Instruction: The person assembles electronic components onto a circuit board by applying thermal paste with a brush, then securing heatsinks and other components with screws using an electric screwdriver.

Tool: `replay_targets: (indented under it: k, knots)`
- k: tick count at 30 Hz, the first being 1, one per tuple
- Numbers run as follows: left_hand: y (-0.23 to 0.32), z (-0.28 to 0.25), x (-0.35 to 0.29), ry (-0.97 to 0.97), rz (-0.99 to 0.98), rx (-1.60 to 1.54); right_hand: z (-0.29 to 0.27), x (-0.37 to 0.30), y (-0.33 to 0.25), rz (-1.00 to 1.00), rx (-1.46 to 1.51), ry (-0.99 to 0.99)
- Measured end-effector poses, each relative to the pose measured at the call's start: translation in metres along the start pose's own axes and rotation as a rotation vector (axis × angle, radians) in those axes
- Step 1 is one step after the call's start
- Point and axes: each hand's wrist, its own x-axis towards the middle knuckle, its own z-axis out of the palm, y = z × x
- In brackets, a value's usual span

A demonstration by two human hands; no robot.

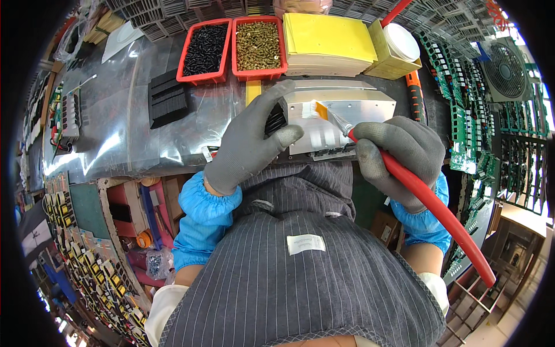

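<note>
A silvery aluminium block [341, 113] with small holes in its face lies at the table's near edge, in front of me. My left hand [251, 133], in a grey glove, curves round its left end, with the fingers at the top edge and the thumb on the near side. Some black parts [276, 118] show between that thumb and the fingers. In my gloved right hand [404, 153] is a brush [439, 208] with a long red handle. Its bristle end, white and orange, meets the block's face. A strip of small components [334, 152] shows under the block's near edge.
Two red bins stand behind, one of black screws [205, 49], one of brass-coloured screws [258, 46]. Right of them are yellow sheets [329, 37] and a small carton [393, 63]. An orange-black power screwdriver [415, 95] lies at right, near green circuit boards [462, 127]. Black strips [167, 98] lie left.
</note>
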Motion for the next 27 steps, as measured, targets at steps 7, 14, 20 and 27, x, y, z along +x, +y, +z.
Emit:
replay_targets:
  k: [7, 14, 20, 27]
  knots:
    - [0.0, -0.001, 0.002, -0.016, -0.014, 0.007, -0.008, -0.006, 0.006, 0.03, -0.047, 0.003]
    - [0.007, -0.002, 0.002, -0.014, -0.035, -0.005, -0.016, -0.014, 0.016, 0.042, -0.049, 0.037]
    - [0.004, -0.001, 0.003, 0.017, 0.04, 0.047, -0.028, -0.021, 0.026, 0.033, -0.126, 0.041]
    - [0.007, -0.001, 0.004, 0.016, 0.015, 0.011, -0.038, -0.029, 0.04, 0.092, -0.138, 0.052]
